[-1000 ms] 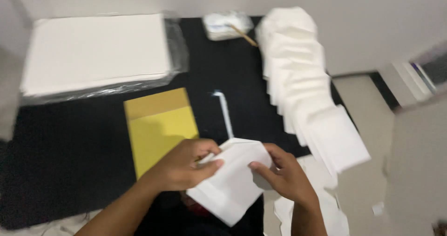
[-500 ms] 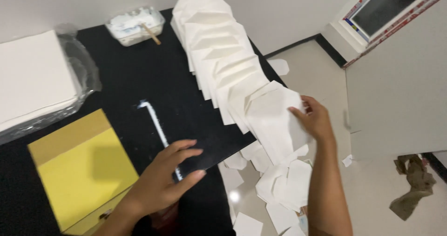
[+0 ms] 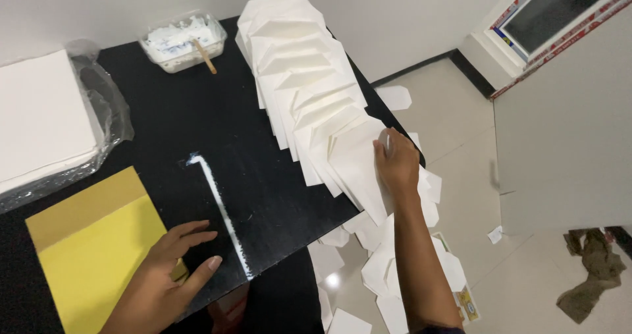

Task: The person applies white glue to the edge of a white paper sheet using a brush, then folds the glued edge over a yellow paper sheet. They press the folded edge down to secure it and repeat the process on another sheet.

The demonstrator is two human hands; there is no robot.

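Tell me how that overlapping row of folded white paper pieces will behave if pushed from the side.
The row of folded white paper pieces looks thin and light, so it would probably slide and fan apart rather than move as one. Its near end, under the right hand, overhangs the black table edge; pieces there would likely drop to the floor.
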